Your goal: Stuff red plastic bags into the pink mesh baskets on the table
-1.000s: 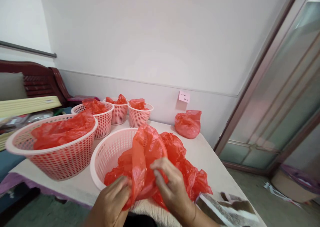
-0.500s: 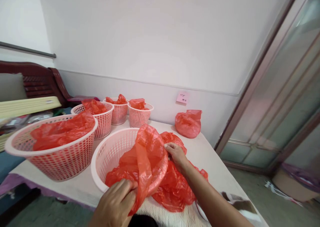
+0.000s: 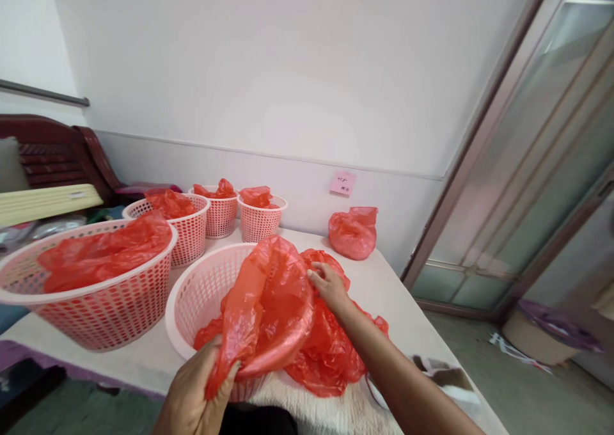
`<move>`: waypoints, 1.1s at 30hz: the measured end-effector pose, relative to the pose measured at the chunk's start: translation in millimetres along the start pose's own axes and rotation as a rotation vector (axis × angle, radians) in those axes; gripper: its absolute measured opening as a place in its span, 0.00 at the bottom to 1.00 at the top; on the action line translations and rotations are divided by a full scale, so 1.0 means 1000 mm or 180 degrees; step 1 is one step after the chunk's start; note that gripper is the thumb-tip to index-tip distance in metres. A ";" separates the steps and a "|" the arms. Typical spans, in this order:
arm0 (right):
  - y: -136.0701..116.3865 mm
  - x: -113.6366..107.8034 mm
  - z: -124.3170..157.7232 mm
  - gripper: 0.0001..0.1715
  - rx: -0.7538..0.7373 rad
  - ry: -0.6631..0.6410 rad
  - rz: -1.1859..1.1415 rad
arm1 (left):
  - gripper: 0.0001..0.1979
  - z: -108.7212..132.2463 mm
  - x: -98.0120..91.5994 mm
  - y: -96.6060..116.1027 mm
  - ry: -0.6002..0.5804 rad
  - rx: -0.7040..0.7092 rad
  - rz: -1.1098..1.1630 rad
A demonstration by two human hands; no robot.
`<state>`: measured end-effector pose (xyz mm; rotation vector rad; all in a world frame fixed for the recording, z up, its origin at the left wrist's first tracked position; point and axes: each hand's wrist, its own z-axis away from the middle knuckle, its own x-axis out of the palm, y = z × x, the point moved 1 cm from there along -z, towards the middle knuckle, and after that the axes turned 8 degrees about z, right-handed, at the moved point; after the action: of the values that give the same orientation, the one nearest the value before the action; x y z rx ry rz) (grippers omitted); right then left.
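Observation:
A red plastic bag (image 3: 283,300) is draped over the right and near rim of a large pink perforated basket (image 3: 204,294). My left hand (image 3: 199,384) grips a fold of that bag at the basket's near edge, thumb and fingers closed on it. At the right rim my right hand (image 3: 329,284) touches the bag, fingers partly spread and some of them hidden beneath. More crumpled red bags (image 3: 330,352) lie on the table just right of the basket, under my right forearm.
Another large basket (image 3: 110,307) and smaller baskets (image 3: 189,237) with red bags stand left and behind. A tied red bag (image 3: 354,233) sits near the wall below a pink note (image 3: 342,183). A patterned cloth (image 3: 446,377) lies at the table's right edge (image 3: 417,320).
My left hand has drawn its fold of the bag left, opening the bag wider over the rim. My right hand's fingers have loosened. The view has shifted slightly right.

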<state>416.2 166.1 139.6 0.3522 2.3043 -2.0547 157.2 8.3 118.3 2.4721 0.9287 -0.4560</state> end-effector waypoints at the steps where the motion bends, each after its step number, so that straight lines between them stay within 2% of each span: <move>1: 0.004 0.001 0.000 0.17 0.0081 -0.0094 -0.0033 | 0.13 0.000 -0.001 0.001 -0.0050 -0.0082 0.0074; 5: 0.015 0.005 0.007 0.17 0.0300 -0.0426 -0.0363 | 0.12 -0.006 -0.004 0.006 -0.0056 -0.0207 0.0039; 7: 0.017 0.007 0.008 0.18 0.0351 -0.0430 -0.0524 | 0.18 -0.009 -0.003 0.009 0.0065 -0.0012 -0.0273; 9: 0.019 0.008 0.007 0.18 0.0380 -0.0405 -0.0620 | 0.24 -0.013 -0.001 0.010 0.0017 0.0224 -0.0547; 12: 0.018 0.006 0.003 0.16 0.0343 -0.0286 -0.0636 | 0.22 -0.021 0.003 0.014 -0.0187 0.0436 -0.0668; 15: 0.003 0.000 0.006 0.13 0.0088 0.0040 -0.0578 | 0.15 -0.028 0.005 0.015 -0.0350 0.0494 -0.0465; 18: -0.028 -0.004 0.032 0.12 -0.0455 0.0178 -0.0475 | 0.11 -0.030 0.006 0.014 -0.0453 0.0458 -0.0269; 19: -0.039 -0.004 0.046 0.12 -0.0688 0.0089 -0.0412 | 0.12 -0.029 0.006 0.013 -0.0433 0.0396 -0.0252; 21: -0.061 0.002 0.080 0.10 -0.1885 -0.0401 0.0308 | 0.14 -0.026 0.007 0.011 -0.0358 0.0195 -0.0200; 24: -0.073 0.017 0.126 0.06 -0.2624 -0.1258 0.1121 | 0.24 -0.021 0.007 0.009 -0.0266 -0.0139 0.0064; 27: -0.066 0.030 0.146 0.06 -0.2678 -0.1655 0.1551 | 0.28 -0.020 0.005 0.011 -0.0490 0.0058 0.0287; 30: -0.057 0.032 0.148 0.06 -0.2488 -0.1722 0.1539 | 0.15 -0.024 0.002 0.013 -0.0768 0.0340 0.0395; 33: -0.052 0.026 0.148 0.04 -0.2229 -0.1559 0.1022 | 0.04 -0.026 0.000 0.016 -0.0595 0.0176 0.0588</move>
<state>362.4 19.0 167.1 0.1425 2.2673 -0.9592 171.8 11.7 144.7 2.4845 0.6150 -0.6432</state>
